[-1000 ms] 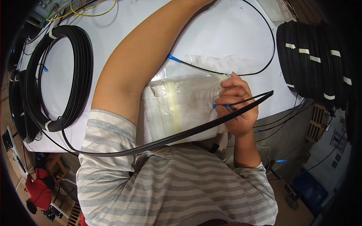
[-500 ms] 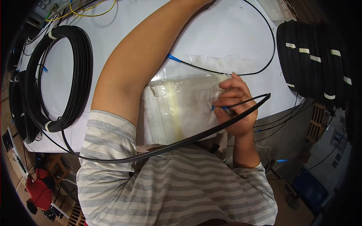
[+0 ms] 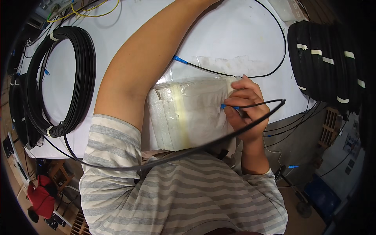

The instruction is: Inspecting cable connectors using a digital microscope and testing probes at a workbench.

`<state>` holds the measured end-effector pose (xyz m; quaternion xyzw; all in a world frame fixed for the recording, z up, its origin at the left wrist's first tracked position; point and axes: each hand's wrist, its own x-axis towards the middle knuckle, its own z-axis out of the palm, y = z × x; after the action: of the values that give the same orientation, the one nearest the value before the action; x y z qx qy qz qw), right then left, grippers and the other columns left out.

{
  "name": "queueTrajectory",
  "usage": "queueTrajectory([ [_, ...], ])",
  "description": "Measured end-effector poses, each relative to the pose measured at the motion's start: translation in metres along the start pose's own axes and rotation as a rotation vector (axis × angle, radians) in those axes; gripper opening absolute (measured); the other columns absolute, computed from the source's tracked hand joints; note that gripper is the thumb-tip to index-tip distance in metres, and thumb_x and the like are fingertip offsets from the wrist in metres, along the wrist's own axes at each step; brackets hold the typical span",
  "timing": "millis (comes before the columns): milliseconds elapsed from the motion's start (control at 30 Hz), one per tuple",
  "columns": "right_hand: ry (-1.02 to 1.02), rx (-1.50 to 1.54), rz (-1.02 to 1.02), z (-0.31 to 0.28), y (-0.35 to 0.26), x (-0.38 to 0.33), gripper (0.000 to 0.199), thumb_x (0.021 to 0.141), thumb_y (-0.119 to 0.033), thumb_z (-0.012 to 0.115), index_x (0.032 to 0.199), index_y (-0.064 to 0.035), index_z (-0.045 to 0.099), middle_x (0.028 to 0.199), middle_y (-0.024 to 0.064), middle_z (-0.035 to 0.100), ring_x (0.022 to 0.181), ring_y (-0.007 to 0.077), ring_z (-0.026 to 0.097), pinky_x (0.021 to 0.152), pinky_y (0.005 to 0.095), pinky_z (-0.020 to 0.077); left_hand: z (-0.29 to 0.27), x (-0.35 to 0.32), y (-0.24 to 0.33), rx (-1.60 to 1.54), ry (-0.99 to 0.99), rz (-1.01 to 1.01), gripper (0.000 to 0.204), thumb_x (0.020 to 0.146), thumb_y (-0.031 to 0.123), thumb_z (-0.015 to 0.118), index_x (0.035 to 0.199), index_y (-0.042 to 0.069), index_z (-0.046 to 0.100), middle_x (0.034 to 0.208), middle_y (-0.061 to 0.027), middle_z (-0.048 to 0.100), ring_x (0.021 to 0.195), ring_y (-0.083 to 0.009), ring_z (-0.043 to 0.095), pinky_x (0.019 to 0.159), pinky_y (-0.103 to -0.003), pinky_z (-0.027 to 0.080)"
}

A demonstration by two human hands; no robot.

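Observation:
My right hand [image 3: 246, 109] is shut on a thin black cable [image 3: 258, 104] near its blue connector [image 3: 224, 106]. The cable folds back in a narrow loop to the right of the hand. It then runs left across my striped shirt toward a coil. The hand rests at the right edge of a stack of clear plastic bags [image 3: 188, 113] lying on the white table [image 3: 235, 35]. My left forearm [image 3: 145, 66] stretches up across the table, and its hand is past the top edge of the picture.
A large coil of black cable [image 3: 68, 78] lies at the left, with more coils behind it. Taped black coils [image 3: 325, 62] are stacked at the right. A second black cable with a blue connector [image 3: 180, 60] curves over the table. Yellow wires [image 3: 94, 9] lie at the far left.
The folded loop of cable by my right hand has opened a little wider. The hand and the left arm have hardly moved.

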<state>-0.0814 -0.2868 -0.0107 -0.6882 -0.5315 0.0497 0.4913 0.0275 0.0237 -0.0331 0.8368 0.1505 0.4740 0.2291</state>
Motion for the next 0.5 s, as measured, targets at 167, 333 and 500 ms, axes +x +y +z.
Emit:
queueTrajectory([
  [167, -0.068, -0.028, -0.054, -0.008, 0.0, -0.001, 0.018, 0.065, -0.005, 0.081, 0.082, -0.0073, 0.077, 0.078, 0.0044, 0.069, 0.102, 0.03, 0.068, 0.107, 0.0607, 0.0433, -0.023, 0.001, 0.034, -0.124, -0.143, -0.131, 0.061, 0.085, 0.009, 0.077, 0.139, 0.005, 0.049, 0.139, -0.0167, 0.05, 0.13, -0.0363, 0.049, 0.111, -0.044, 0.043],
  [333, 0.025, -0.045, 0.024, -0.002, -0.002, 0.0, 0.018, 0.065, -0.007, 0.084, 0.081, -0.0079, 0.076, 0.077, 0.0037, 0.068, 0.101, 0.0298, 0.069, 0.108, 0.0607, 0.0423, -0.027, -0.001, 0.029, -0.129, -0.117, -0.099, 0.061, 0.085, 0.01, 0.077, 0.14, 0.005, 0.049, 0.139, -0.0167, 0.05, 0.131, -0.0359, 0.049, 0.111, -0.044, 0.043],
  [500, -0.04, -0.055, -0.041, -0.008, 0.0, -0.002, 0.018, 0.065, -0.006, 0.084, 0.082, -0.0076, 0.077, 0.078, 0.0049, 0.068, 0.101, 0.0296, 0.069, 0.107, 0.0605, 0.0437, -0.023, 0.002, 0.038, -0.112, -0.152, -0.132, 0.061, 0.086, 0.009, 0.077, 0.14, 0.005, 0.049, 0.139, -0.0162, 0.05, 0.131, -0.0351, 0.049, 0.113, -0.043, 0.042],
])
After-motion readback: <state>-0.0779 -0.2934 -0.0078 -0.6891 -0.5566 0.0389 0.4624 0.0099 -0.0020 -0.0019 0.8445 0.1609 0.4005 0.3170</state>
